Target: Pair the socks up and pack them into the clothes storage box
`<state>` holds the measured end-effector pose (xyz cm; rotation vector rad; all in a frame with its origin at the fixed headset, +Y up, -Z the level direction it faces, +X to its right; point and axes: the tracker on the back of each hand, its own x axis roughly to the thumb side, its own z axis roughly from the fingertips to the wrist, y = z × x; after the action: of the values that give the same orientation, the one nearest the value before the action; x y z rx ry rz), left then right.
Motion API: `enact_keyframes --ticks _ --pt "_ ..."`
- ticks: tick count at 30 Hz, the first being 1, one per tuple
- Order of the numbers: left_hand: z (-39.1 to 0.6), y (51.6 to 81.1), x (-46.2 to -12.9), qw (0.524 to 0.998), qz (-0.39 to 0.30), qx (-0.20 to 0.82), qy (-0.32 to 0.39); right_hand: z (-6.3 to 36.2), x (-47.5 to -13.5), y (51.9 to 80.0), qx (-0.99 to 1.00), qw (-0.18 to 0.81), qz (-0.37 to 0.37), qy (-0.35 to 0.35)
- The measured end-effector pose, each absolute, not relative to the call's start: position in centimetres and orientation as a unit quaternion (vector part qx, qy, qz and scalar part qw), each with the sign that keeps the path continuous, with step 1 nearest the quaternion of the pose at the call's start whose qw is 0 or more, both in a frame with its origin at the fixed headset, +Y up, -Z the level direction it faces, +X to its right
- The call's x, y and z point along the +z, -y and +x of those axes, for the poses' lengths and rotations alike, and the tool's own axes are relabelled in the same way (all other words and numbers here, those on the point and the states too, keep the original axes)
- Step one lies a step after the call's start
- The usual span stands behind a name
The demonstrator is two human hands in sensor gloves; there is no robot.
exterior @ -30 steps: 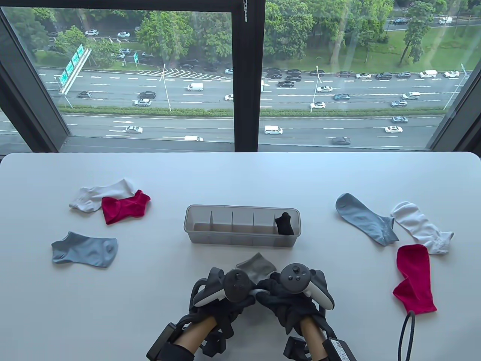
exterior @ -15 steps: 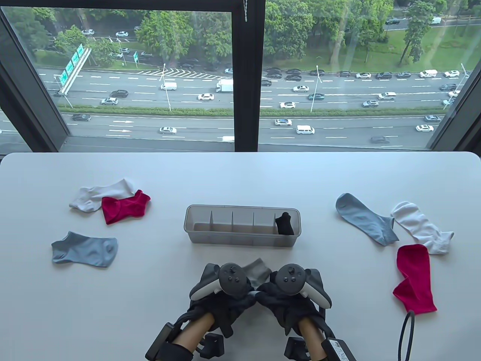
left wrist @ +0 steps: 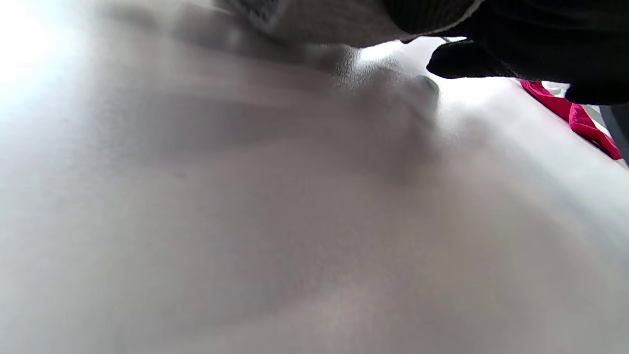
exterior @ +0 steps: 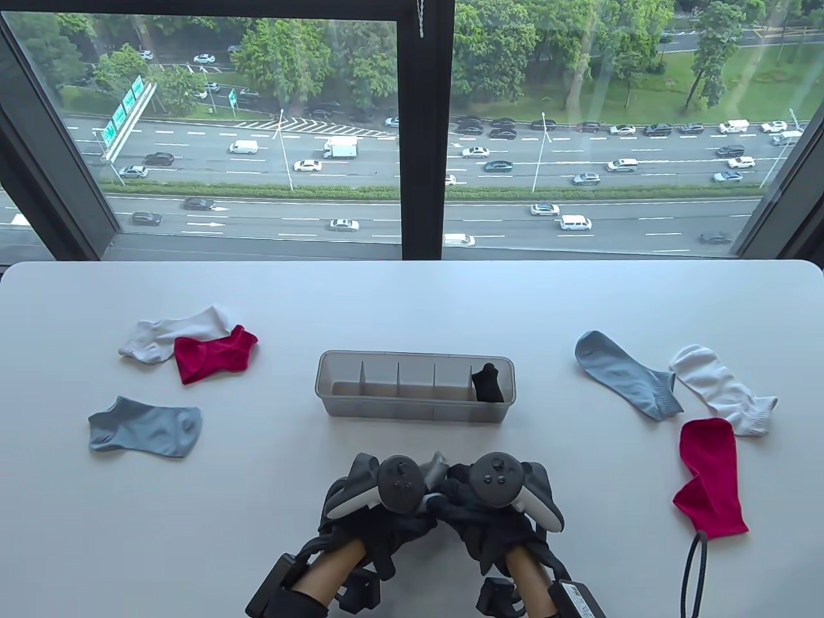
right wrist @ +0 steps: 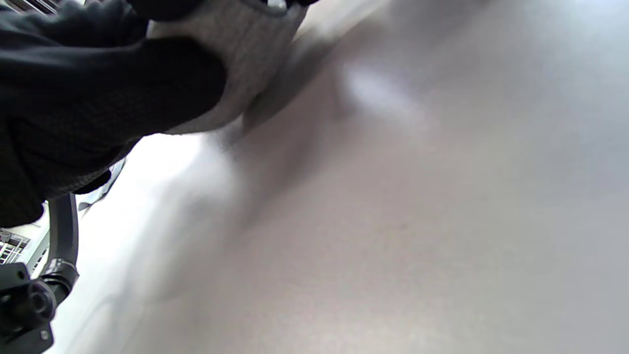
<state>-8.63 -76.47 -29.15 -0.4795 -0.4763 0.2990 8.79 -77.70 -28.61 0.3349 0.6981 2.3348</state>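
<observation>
Tabletop (exterior: 412,302) carries the clothes storage box (exterior: 415,409) at centre, black socks (exterior: 487,382) standing in its rightmost compartment. Left hand (exterior: 380,499) and right hand (exterior: 492,505) sit side by side, touching, just in front of the box. Fingers (right wrist: 123,93) of both curl round a bunched grey sock pair (exterior: 434,473) between them.

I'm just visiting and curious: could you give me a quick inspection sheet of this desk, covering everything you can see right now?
Surface: white table.
Job's things: divided box, black socks in its rightmost compartment; grey sock held between both hands; loose white, red and blue socks on the left, blue, white and red on the right.
Clutter: nothing seen.
Grippers: left hand and right hand grip the grey sock.
Cables: black cable beside the right red sock.
Surroundings: window over a busy road.
</observation>
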Motion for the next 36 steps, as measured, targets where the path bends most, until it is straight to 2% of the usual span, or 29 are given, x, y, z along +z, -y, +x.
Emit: enact_keyframes --ticks 5,11,14,16,19,21,23,27,30,33,36 --pt "-8.3 75.1 -28.7 0.949 -0.143 0.097 0.263 9.0 -28.5 77.6 0.889 0.358 0.117 -0.258" --pt "-8.0 75.5 -28.4 0.935 -0.179 0.098 0.29 9.2 -28.5 76.7 0.906 0.334 0.134 -0.221" --pt "-7.7 74.8 -28.3 0.945 -0.146 0.055 0.287 9.5 -28.3 76.3 0.899 0.371 0.13 -0.195" --pt "-7.3 74.2 -28.1 0.953 -0.096 0.036 0.284 9.5 -28.3 76.5 0.883 0.397 0.122 -0.218" --pt "-7.3 74.4 -28.4 0.945 -0.155 0.034 0.285 9.4 -28.2 76.3 0.892 0.378 0.133 -0.208" --pt "-7.8 74.6 -28.8 0.94 -0.189 0.08 0.271 9.1 -28.2 75.9 0.894 0.355 0.164 -0.22" --pt "-8.2 74.7 -28.9 0.934 -0.206 0.106 0.27 9.0 -28.2 75.7 0.902 0.348 0.158 -0.203" --pt "-8.6 74.2 -28.8 0.944 -0.155 0.123 0.263 9.1 -28.3 75.5 0.909 0.342 0.144 -0.191" --pt "-8.4 73.5 -28.5 0.943 -0.129 0.119 0.281 9.4 -28.2 75.4 0.892 0.387 0.134 -0.189" --pt "-8.6 73.3 -28.9 0.934 -0.168 0.132 0.287 9.6 -28.1 74.6 0.886 0.394 0.166 -0.181" --pt "-9.0 73.8 -29.0 0.917 -0.231 0.149 0.288 9.6 -28.0 73.9 0.892 0.402 0.15 -0.142"
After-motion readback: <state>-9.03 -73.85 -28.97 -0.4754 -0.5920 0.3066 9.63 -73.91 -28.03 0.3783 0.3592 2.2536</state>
